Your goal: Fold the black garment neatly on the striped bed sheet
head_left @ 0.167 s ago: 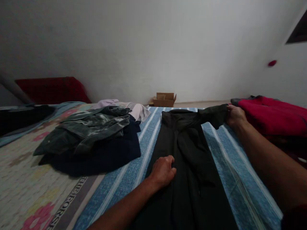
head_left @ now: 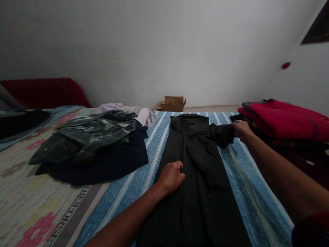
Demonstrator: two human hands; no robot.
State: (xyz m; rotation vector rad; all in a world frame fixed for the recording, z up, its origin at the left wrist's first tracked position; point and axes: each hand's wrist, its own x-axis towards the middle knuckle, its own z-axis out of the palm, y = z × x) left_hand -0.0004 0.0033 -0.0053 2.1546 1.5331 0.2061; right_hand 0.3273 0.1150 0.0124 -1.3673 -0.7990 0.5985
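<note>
A long dark garment (head_left: 190, 161) lies stretched out on the blue striped bedspread, running away from me. Whether it is trousers or a long top I cannot tell. My left hand (head_left: 171, 176) is closed with curled fingers on its left half, with the fabric at the fingertips mostly hidden by the hand. At the far right side, my right hand (head_left: 241, 130) pinches the end of a short piece of the same cloth that sticks out sideways. This piece is bunched and slightly raised off the bedspread.
Left lies a pile of clothes with grey-green washed denim (head_left: 100, 130) over navy cloth (head_left: 123, 159). A stack with a red garment (head_left: 290, 118) on top stands right, beside my right forearm. A cardboard box (head_left: 174, 104) sits by the wall. The blue striped bedspread (head_left: 120, 206) borders a flowered blanket (head_left: 23, 178).
My right hand has come a little lower and nearer, and the cloth it holds hangs shorter and more bunched. The left hand stays at the same spot on the garment. The view has shifted slightly.
</note>
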